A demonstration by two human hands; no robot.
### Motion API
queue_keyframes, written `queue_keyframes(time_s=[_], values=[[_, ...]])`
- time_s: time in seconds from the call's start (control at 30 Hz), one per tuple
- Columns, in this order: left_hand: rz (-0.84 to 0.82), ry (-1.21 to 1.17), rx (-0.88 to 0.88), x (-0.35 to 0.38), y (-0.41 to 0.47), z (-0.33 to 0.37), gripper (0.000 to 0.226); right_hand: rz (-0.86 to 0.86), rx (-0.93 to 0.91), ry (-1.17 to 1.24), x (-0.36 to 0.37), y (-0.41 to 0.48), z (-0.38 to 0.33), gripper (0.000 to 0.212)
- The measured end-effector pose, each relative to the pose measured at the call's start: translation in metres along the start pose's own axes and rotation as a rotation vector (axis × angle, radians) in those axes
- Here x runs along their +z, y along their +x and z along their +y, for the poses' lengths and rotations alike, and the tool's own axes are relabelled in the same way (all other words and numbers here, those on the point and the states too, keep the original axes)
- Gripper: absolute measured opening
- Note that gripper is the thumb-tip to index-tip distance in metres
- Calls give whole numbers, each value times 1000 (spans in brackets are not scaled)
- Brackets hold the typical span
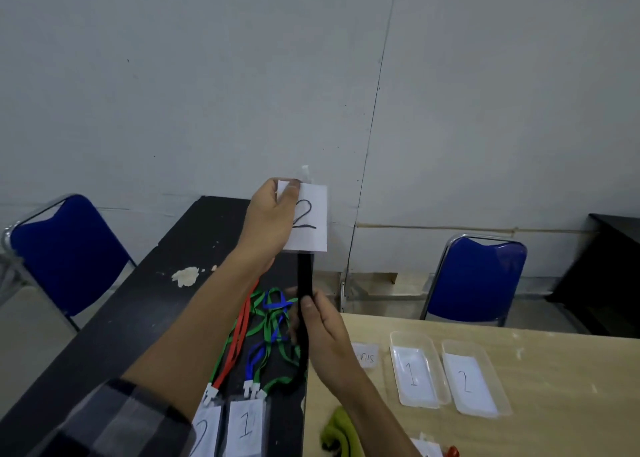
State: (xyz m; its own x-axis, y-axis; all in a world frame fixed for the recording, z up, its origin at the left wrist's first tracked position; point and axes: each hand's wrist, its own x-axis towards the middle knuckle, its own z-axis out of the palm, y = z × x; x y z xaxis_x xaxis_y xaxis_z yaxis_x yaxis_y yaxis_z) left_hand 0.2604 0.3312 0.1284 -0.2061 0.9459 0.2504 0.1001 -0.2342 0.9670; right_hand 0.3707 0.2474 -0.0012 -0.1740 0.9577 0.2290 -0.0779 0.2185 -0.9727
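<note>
My left hand point(273, 219) holds up a clear badge holder with a white card marked "2" point(310, 222), pinching its top left corner. A black lanyard strap point(304, 276) hangs straight down from the card. My right hand point(320, 332) grips that strap lower down, thumb on its front. Below my hands, red, green and blue lanyards point(266, 332) lie tangled on the black table point(138, 300). Their clips lead to two badge cards at the near edge, marked "2" point(204, 432) and "1" point(246, 425).
On the wooden table point(554, 370) to the right lie two clear trays with cards marked "1" point(414, 373) and "2" point(467, 380), a small written label point(367, 356) and a green cloth point(341, 432). Blue chairs stand at the left point(65, 252) and right point(476, 276).
</note>
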Motion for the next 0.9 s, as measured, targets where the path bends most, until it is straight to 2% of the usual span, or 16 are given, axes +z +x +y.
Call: queue_keyframes(time_s=[0.17, 0.3, 0.4, 0.5, 0.7, 0.9], values=[[35, -37, 1, -2, 2, 8, 31, -66, 62, -115, -10, -10, 19, 30], [-7, -17, -46, -4, -1, 7, 25, -89, 41, -311, -28, 3, 12, 34], [-51, 83, -142, -5, -6, -7, 21, -131, -69, -549, -49, 27, -10, 38], [-118, 89, -332, -2, -16, -28, 17, -192, -148, -726, -66, 48, -35, 31], [-292, -95, -512, 5, -40, -56, 20, -157, -119, -783, -86, 69, -55, 6], [-372, -170, -536, 7, -49, -67, 18, -70, -50, -674, -91, 70, -48, 15]])
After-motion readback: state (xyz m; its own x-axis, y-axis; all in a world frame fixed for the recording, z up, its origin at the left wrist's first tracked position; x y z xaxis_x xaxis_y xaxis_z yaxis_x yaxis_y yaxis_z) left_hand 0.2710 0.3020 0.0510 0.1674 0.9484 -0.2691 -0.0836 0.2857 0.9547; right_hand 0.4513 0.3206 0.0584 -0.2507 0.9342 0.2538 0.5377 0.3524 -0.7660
